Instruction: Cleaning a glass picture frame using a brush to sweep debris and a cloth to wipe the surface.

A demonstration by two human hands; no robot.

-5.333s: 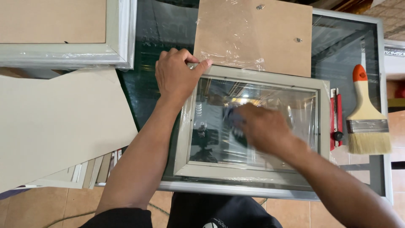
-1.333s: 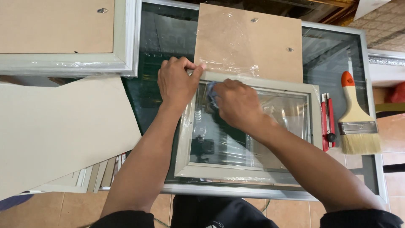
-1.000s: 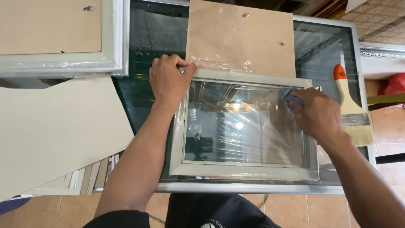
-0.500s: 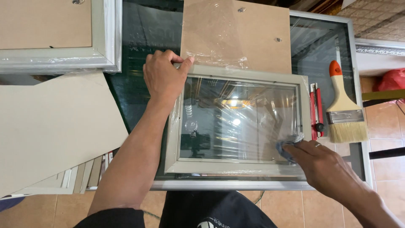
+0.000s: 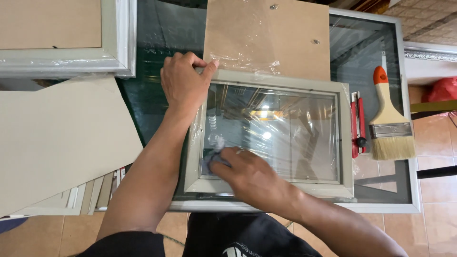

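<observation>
A pale grey picture frame (image 5: 346, 143) with a glass pane (image 5: 285, 128) lies flat on a glass table (image 5: 157, 43), partly wrapped in clear plastic film. My left hand (image 5: 183, 83) grips the frame's far left corner. My right hand (image 5: 247, 173) presses a small bluish cloth (image 5: 209, 162) against the glass at the near left corner. The cloth is mostly hidden under my fingers.
A brown backing board (image 5: 266, 38) under plastic film lies beyond the frame. A red utility knife (image 5: 357, 123) and a paintbrush with an orange-tipped handle (image 5: 388, 123) lie to the right. A second frame (image 5: 119, 43) sits at far left, above a large beige board (image 5: 57, 143).
My right hand with the cloth has swept over the glass: from the far right corner down to the near right corner, then across to the near left corner. My left hand stayed on its corner.
</observation>
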